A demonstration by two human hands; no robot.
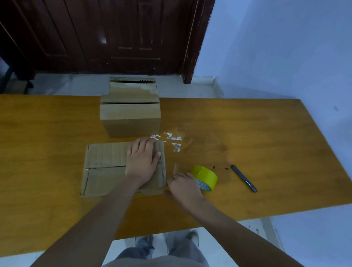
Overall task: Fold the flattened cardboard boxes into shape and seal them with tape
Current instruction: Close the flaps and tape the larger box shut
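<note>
Head view: left hand (142,159) presses flat, pinning the box (108,168); right hand (183,185) grips the tape roll (206,177), ready to seal.

You are working in dim, flat light with a cool bluish cast that tints the pale painted wall (290,50) and washes out colour across the scene. No single lamp shows; shadows under your forearms are faint and soft-edged. The brightest glare sits on the crumpled strip of clear tape (169,139) stuck to the orange-brown wooden tabletop (254,127), which also carries a broad, weak sheen. The dark red-brown panelled door (110,29) gives small pale reflections. The wide lens bends straight lines: the table's edges curve and your arms stretch towards the lower corners. Detail is soft throughout, with smearing at the left edge and grain in the darker areas.
</note>
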